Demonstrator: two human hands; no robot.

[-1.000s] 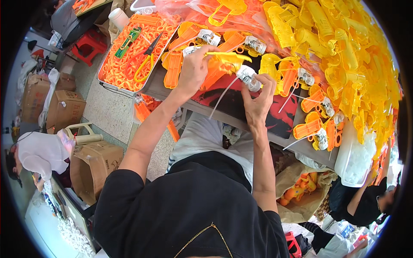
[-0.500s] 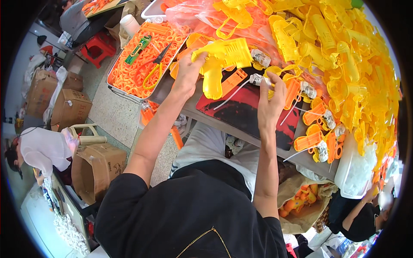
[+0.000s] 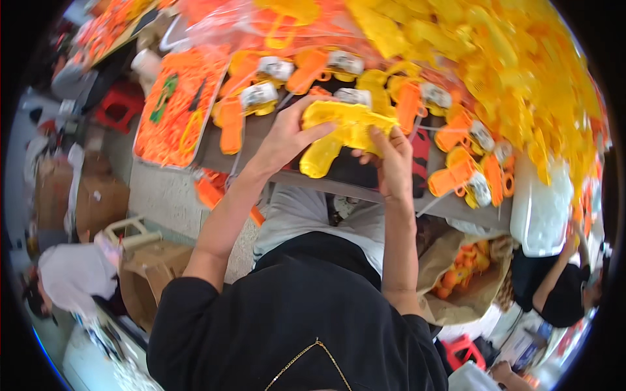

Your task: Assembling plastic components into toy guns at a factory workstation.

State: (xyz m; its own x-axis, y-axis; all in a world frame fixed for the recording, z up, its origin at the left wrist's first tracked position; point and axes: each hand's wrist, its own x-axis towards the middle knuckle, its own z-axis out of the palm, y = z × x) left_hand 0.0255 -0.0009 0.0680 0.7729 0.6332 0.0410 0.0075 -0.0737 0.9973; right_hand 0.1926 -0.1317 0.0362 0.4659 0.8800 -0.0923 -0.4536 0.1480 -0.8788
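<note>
A yellow plastic toy gun shell (image 3: 324, 154) is held over the table's near edge, its grip pointing down toward me. My left hand (image 3: 284, 138) is closed round its left end, thumb lying across the side. At the other end my right hand (image 3: 393, 163) pinches the shell between thumb and fingers. Just beyond lie orange toy gun parts (image 3: 231, 124) fitted with clear-and-white units (image 3: 259, 96) and thin white tubes. Part of a dark red and black mat (image 3: 419, 163) shows beneath my hands.
At left, a tray of small orange pieces (image 3: 171, 130) holds scissors (image 3: 192, 127) and a green tool (image 3: 163, 98). Yellow shells are heaped (image 3: 502, 72) at right, above a clear-white bin (image 3: 542, 208). A paper sack (image 3: 447, 306) stands below; a co-worker (image 3: 564, 293) sits at right.
The shell has turned and come slightly lower. My right hand has moved from beside the white unit onto the shell's right end. The whole view has shifted, with some blur.
</note>
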